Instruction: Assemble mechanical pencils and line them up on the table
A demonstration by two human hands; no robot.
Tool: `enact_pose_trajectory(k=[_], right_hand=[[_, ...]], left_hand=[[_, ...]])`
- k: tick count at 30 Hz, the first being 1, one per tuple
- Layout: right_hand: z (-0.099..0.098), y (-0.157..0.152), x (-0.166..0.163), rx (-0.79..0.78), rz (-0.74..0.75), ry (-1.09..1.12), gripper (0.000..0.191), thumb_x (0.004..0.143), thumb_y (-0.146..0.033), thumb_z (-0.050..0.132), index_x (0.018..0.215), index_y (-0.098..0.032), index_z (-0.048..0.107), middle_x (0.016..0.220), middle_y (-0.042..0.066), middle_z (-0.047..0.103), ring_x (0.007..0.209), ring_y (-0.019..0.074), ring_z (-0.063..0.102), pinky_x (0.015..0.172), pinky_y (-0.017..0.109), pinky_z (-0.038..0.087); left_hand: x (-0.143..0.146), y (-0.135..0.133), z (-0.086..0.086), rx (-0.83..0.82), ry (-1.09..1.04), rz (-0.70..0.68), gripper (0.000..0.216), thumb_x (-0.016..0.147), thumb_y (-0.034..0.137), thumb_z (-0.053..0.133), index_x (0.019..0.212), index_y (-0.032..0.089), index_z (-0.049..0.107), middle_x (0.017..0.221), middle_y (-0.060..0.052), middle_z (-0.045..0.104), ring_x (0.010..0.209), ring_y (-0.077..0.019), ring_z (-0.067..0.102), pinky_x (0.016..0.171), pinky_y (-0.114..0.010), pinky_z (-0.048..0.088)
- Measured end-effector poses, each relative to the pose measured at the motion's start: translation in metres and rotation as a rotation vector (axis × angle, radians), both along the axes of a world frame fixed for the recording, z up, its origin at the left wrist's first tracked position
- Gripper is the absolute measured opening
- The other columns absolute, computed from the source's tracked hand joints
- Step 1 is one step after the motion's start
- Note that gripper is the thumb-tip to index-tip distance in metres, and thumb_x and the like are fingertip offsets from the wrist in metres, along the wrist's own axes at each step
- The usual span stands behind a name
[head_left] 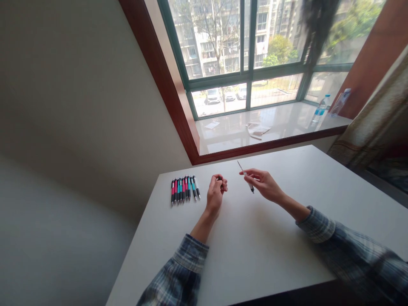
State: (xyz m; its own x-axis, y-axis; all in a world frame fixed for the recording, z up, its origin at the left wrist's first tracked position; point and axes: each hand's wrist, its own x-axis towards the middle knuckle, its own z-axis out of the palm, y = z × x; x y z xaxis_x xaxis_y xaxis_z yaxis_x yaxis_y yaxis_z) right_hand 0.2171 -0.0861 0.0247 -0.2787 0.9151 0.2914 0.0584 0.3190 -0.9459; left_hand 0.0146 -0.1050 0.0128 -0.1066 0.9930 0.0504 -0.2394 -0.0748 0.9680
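My right hand [262, 182] pinches a pen [249, 183] between thumb and fingers above the table. The pen is tilted, with a thin stem sticking out at its upper end and a dark tip at its lower end. Closer to the pen row, my left hand [216, 194] is closed in a fist. Something small and dark shows between its fingers, mostly hidden, so its kind is unclear. To the left lies a row of several pens [182, 189] side by side, with pink, teal and pale barrels and black grips. The two hands are apart.
The white table [255, 255] stands against a wall and a window sill [229, 136]. On the sill lie a crumpled cloth [257, 130] and a white paper [212, 125]. Two bottles, one a blue-capped water bottle [320, 109], stand at its right, near a curtain [360, 127].
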Motion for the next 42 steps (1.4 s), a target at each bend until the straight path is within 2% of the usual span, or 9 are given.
enact_pose_trajectory(k=[4,7,12,15,19,25,35,42], right_hand=[[-0.006,-0.009,-0.011,0.032,-0.020,-0.008,0.038,0.087,-0.051,0.071,0.109,-0.020,0.075,0.089,0.006,0.071,0.079,0.0194,0.066,0.077,0.035,0.057],[-0.012,-0.013,-0.017,0.040,-0.027,-0.012,0.034,0.086,-0.048,0.073,0.107,-0.021,0.073,0.085,0.005,0.072,0.080,0.0200,0.068,0.083,0.038,0.058],[-0.016,-0.013,-0.018,0.039,-0.026,-0.020,0.031,0.085,-0.049,0.074,0.099,-0.021,0.071,0.085,0.005,0.073,0.078,0.0202,0.069,0.081,0.038,0.059],[-0.015,-0.013,-0.016,0.061,-0.042,-0.035,0.031,0.086,-0.049,0.073,0.099,-0.021,0.071,0.085,0.005,0.073,0.079,0.0200,0.070,0.080,0.037,0.059],[-0.013,-0.013,-0.015,0.077,-0.043,-0.053,0.031,0.087,-0.049,0.071,0.100,-0.021,0.072,0.088,0.006,0.075,0.082,0.0208,0.071,0.082,0.037,0.059],[-0.014,-0.010,-0.014,0.109,-0.073,-0.087,0.027,0.089,-0.046,0.070,0.101,-0.021,0.074,0.090,0.005,0.076,0.082,0.0202,0.071,0.081,0.036,0.059],[-0.016,-0.006,-0.011,0.140,-0.156,-0.121,0.023,0.088,-0.042,0.070,0.098,-0.022,0.076,0.091,0.004,0.077,0.083,0.0202,0.072,0.086,0.038,0.058],[-0.017,-0.005,-0.009,0.162,-0.170,-0.166,0.022,0.089,-0.041,0.070,0.099,-0.023,0.078,0.097,0.006,0.078,0.084,0.0203,0.072,0.085,0.037,0.059]], left_hand=[[-0.008,0.005,0.004,0.072,0.099,0.128,0.021,0.087,0.037,0.062,0.100,0.020,0.061,0.098,-0.005,0.066,0.083,-0.0128,0.054,0.076,-0.026,0.042],[-0.013,0.006,0.007,0.066,0.051,0.179,0.033,0.082,0.042,0.073,0.105,0.019,0.068,0.105,-0.007,0.067,0.087,-0.0135,0.058,0.079,-0.026,0.043],[-0.016,0.006,0.010,0.060,-0.110,0.198,0.038,0.078,0.045,0.078,0.107,0.022,0.069,0.105,-0.005,0.069,0.094,-0.0149,0.065,0.086,-0.030,0.047],[-0.016,0.005,0.013,0.118,-0.014,0.204,0.035,0.080,0.042,0.076,0.108,0.022,0.071,0.104,-0.005,0.069,0.094,-0.0157,0.067,0.088,-0.032,0.049],[-0.014,0.002,0.016,0.162,0.173,0.235,0.037,0.078,0.035,0.079,0.111,0.021,0.069,0.099,-0.002,0.067,0.081,-0.0123,0.066,0.080,-0.027,0.050],[-0.016,0.006,0.009,0.110,0.068,0.208,0.028,0.071,0.030,0.085,0.090,0.016,0.070,0.088,-0.002,0.070,0.082,-0.0124,0.065,0.079,-0.024,0.049],[-0.015,0.004,0.005,0.092,0.029,0.140,0.031,0.070,0.032,0.086,0.095,0.017,0.077,0.084,-0.004,0.074,0.077,-0.0123,0.064,0.076,-0.025,0.049],[-0.014,0.004,0.007,0.129,0.085,0.164,0.025,0.070,0.030,0.085,0.090,0.018,0.075,0.088,-0.003,0.073,0.079,-0.0122,0.064,0.075,-0.025,0.049]])
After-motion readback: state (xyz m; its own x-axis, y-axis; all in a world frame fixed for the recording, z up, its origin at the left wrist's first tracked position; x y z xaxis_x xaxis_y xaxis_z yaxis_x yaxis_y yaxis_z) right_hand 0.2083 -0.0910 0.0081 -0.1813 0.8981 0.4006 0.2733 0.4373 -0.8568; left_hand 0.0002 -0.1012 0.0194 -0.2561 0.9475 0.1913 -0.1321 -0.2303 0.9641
